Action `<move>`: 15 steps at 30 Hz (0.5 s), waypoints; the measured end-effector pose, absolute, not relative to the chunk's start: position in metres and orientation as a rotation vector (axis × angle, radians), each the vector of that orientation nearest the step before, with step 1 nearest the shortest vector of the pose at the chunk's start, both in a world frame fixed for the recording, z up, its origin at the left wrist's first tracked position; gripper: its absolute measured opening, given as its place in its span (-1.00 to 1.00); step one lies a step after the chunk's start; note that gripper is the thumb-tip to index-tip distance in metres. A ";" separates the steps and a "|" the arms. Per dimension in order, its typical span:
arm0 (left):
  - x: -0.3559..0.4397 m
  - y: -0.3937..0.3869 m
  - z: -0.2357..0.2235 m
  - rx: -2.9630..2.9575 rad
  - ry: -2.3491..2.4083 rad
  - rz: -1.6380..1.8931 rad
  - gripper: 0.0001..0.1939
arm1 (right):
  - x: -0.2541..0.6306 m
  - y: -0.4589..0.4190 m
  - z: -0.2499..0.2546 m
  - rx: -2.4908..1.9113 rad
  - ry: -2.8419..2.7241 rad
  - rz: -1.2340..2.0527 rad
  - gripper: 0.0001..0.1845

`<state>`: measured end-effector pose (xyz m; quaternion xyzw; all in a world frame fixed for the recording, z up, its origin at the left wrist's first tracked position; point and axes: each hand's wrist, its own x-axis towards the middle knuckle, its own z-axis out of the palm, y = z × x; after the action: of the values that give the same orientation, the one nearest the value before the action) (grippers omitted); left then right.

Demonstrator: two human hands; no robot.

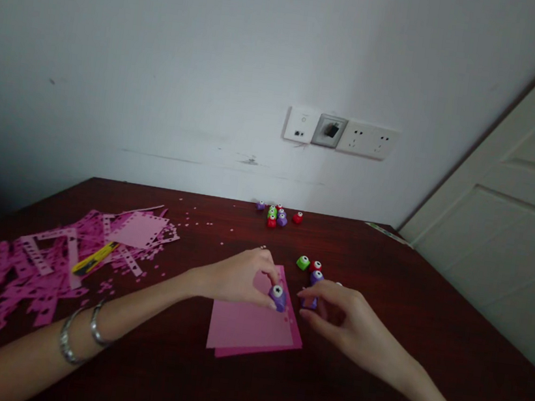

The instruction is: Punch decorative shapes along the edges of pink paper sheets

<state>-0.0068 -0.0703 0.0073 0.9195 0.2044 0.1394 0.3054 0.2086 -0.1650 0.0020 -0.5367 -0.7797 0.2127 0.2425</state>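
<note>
My left hand (252, 277) is closed on a small purple craft punch (277, 298) between thumb and fingertips. The punch has a white top with a dark star and sits over the right edge of a stack of pink paper (250, 330). Small pink bits lie near that edge. Right of the paper, my right hand (339, 308) curls its thumb and fingers around another purple craft punch (309, 302), partly hidden by the fingers. Just beyond stand a green punch (303, 262), a red punch (316, 267) and a further purple punch (317, 277).
Punched pink strips (53, 258) are heaped on the left, with a yellow utility knife (93, 258) and a pink sheet (139, 230) among them. Several more punches (272, 214) stand at the back. Behind the dark table (405, 350) is a wall with sockets (368, 140); a white door (517, 213) is right.
</note>
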 end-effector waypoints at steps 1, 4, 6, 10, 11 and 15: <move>-0.007 -0.073 0.007 2.429 0.547 0.361 -0.76 | 0.205 -0.165 0.001 -1.456 -2.130 0.602 -0.81; -0.008 -0.079 0.007 2.412 0.564 0.360 -0.76 | 0.195 -0.166 0.000 -1.408 -2.126 0.656 -0.77; -0.008 -0.081 0.007 2.410 0.575 0.366 -0.75 | 0.189 -0.166 -0.002 -1.371 -2.127 0.667 -0.79; -0.006 -0.086 0.007 2.417 0.571 0.367 -0.76 | 0.184 -0.166 -0.007 -1.364 -2.085 0.671 -0.86; -0.005 -0.087 0.007 2.417 0.573 0.367 -0.77 | 0.184 -0.166 -0.009 -1.373 -2.065 0.679 -0.85; -0.004 -0.089 0.003 2.438 0.571 0.335 -0.79 | 0.181 -0.166 -0.022 -1.452 -1.946 0.774 -0.82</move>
<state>-0.0039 -0.0895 0.0033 0.9198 0.2154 0.1263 0.3027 0.1812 -0.1662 -0.0216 -0.5448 -0.7304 0.2904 0.2922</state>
